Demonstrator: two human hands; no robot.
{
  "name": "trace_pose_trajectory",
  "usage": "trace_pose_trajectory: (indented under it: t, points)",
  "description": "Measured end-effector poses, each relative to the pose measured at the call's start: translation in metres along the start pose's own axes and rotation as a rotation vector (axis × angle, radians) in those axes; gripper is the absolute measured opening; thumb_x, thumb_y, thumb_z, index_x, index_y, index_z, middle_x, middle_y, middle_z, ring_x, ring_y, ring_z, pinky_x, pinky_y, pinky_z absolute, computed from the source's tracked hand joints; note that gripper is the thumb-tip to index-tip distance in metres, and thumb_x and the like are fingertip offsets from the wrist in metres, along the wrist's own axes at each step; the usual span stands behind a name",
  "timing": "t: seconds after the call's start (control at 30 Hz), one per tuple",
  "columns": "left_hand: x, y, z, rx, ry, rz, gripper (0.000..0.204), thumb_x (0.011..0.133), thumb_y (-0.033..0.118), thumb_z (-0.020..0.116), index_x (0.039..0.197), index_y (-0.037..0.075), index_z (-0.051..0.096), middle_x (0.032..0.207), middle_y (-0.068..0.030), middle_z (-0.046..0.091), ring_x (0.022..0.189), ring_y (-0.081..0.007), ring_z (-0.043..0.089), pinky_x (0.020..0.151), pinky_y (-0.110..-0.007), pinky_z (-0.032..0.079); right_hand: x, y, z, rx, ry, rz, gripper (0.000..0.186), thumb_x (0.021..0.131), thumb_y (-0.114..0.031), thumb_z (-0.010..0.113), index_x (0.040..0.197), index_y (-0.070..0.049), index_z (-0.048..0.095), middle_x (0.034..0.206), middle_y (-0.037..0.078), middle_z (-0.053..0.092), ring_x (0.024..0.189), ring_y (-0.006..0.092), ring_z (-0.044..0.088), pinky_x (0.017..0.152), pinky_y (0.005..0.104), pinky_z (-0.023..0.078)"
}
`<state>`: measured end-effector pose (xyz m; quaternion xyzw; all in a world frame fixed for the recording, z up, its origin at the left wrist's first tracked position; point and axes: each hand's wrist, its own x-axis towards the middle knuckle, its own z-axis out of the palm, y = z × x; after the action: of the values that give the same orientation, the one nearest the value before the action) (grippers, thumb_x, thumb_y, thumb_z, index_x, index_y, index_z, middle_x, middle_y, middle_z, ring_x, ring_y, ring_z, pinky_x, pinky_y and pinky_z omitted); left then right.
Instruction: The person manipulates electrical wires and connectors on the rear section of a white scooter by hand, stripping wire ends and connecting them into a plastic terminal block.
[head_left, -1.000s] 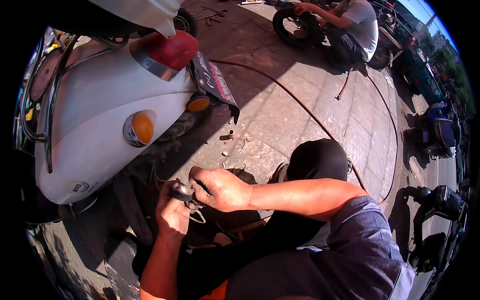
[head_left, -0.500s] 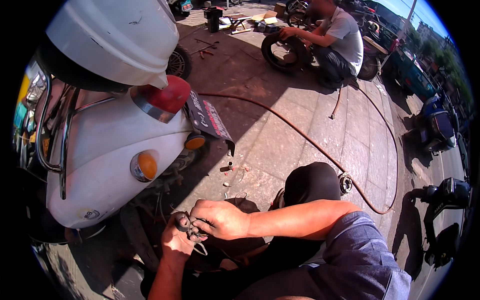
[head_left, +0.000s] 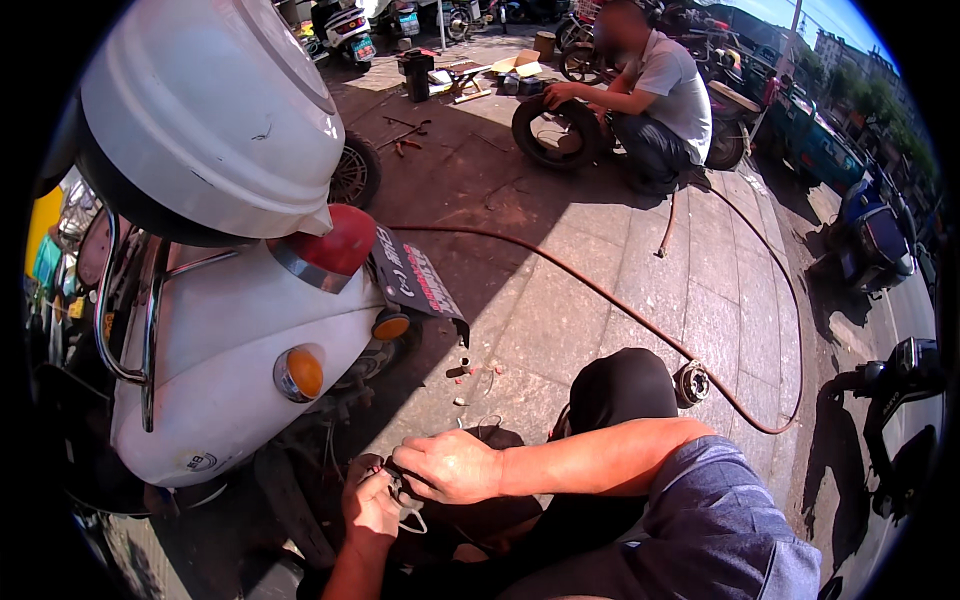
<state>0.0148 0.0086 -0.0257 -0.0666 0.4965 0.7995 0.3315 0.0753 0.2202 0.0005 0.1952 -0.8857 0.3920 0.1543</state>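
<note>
Both of my hands are together low in the view, beside the rear of a white scooter [head_left: 235, 370]. My left hand [head_left: 370, 503] is closed, thumb and fingers pinching a small dark part [head_left: 398, 486] that the fingers mostly cover. From the right, my right hand [head_left: 452, 466] closes its fingertips on the same part. A thin pale loop [head_left: 413, 520], like wire or cable, hangs under the part. What kind of part it is, I cannot make out.
A white top box [head_left: 205, 130] overhangs the scooter's tail. A reddish hose [head_left: 600, 305] curves over the paving, passing a round metal part [head_left: 691, 384] by my knee. Farther off, a crouching person [head_left: 655, 100] holds a tire [head_left: 555, 135]. Pliers [head_left: 406, 146] lie on the ground.
The view has shifted slightly. My left fingers have closed further over the dark part, hiding its round end that showed before. The right hand keeps its pinch.
</note>
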Motion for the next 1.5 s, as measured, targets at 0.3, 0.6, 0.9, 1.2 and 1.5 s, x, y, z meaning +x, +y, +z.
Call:
trace_pose_trajectory:
  t: [0.3,0.6,0.9,1.2,1.5]
  points:
    - [-0.020,0.000,0.006,0.507,-0.112,0.171,0.036,0.097,-0.005,0.065,0.131,0.003,0.055,0.113,-0.0068,0.063,0.097,-0.0141,0.067,0.085,-0.032,0.064,-0.005,0.002,0.001,0.310,-0.115,0.357,0.020,0.101,-0.022,0.069,0.108,-0.007,0.058,0.082,0.022,0.070,0.083,0.0495,0.070,0.070,0.0570,0.055]
    - [-0.018,0.032,0.034,0.379,-0.390,0.039,0.044,0.081,0.016,0.068,0.121,-0.001,0.062,0.103,-0.0099,0.071,0.085,-0.0156,0.066,0.080,-0.029,0.055,-0.005,0.008,0.001,0.694,-0.118,0.405,0.010,0.109,-0.014,0.067,0.106,-0.006,0.062,0.085,0.007,0.069,0.076,0.0175,0.068,0.070,0.0370,0.057]
    - [-0.004,-0.002,-0.005,0.410,-0.302,0.052,0.050,0.100,0.014,0.070,0.144,-0.001,0.049,0.115,-0.0144,0.070,0.082,-0.0169,0.067,0.075,-0.033,0.059,-0.008,0.016,0.011,0.748,-0.111,0.558,0.009,0.112,-0.012,0.061,0.107,-0.005,0.062,0.085,0.005,0.066,0.074,0.0119,0.063,0.067,0.0327,0.055]
    - [-0.003,-0.012,-0.013,0.344,-0.317,0.094,0.045,0.105,0.023,0.073,0.140,0.004,0.055,0.121,-0.0104,0.068,0.099,-0.0205,0.073,0.080,-0.034,0.063,-0.013,0.019,0.015,0.730,-0.122,0.525,0.011,0.111,-0.014,0.062,0.117,-0.005,0.064,0.098,0.006,0.068,0.087,0.0129,0.062,0.077,0.0334,0.054]
    - [0.005,-0.024,-0.031,0.244,-0.119,0.049,0.034,0.113,0.026,0.062,0.139,0.005,0.056,0.128,-0.0081,0.065,0.118,-0.0204,0.067,0.099,-0.037,0.058,-0.001,0.012,0.006,0.842,-0.212,0.698,0.012,0.112,-0.009,0.058,0.121,-0.003,0.063,0.094,0.004,0.067,0.084,0.0105,0.061,0.075,0.0296,0.053]
